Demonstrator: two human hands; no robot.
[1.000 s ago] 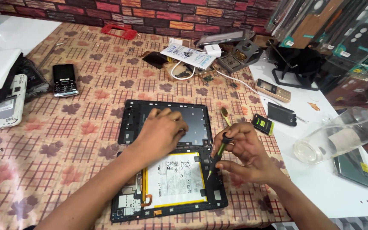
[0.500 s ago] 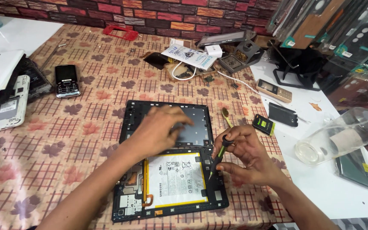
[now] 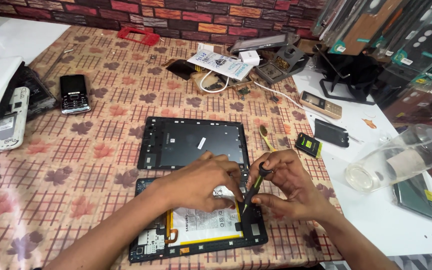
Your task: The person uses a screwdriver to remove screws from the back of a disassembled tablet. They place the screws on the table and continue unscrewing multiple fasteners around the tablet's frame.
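So, the opened tablet [image 3: 196, 225] lies flat at the near edge of the worktop [image 3: 76, 165], battery and boards bare. Left hand [image 3: 203, 182] rests spread on its top edge, pinning it. Right hand [image 3: 288, 185] is closed round a slim screwdriver [image 3: 252, 192], tip down by the right edge. I'd guess it's light, thin and fragile, so grip the frame, not the insides. Back cover [image 3: 193, 142] lies just behind. Checked leafy cloth, brick wall [image 3: 176, 15], phones strewn around.
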